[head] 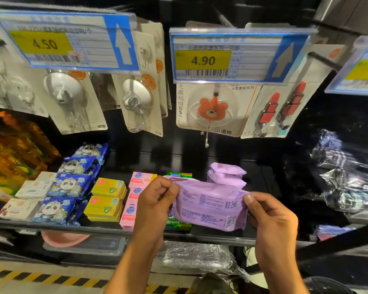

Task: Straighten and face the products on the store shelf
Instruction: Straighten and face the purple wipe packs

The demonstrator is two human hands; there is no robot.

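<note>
I hold a flat purple packet [210, 205] in the air in front of the black shelf [210, 237], its printed back with a QR code and a barcode facing me. My left hand [155, 200] pinches its left end and my right hand [270, 215] pinches its right end. Behind it, two more purple packets [226, 174] lie stacked on the shelf. Left of my hands stand rows of pink soap boxes [134, 187], yellow soap boxes [107, 198] and blue panda packets [70, 183]. A green box [179, 224] is partly hidden behind the held packet.
Hook packs hang above on pegs: clear suction hooks [72, 102], a bear hook card [210, 111], red lipstick-shaped hooks [283, 109]. Price tags 4.50 [62, 41] and 4.90 [227, 58] jut out overhead. Clear bagged goods [348, 183] fill the right. Orange bags [15, 151] sit left.
</note>
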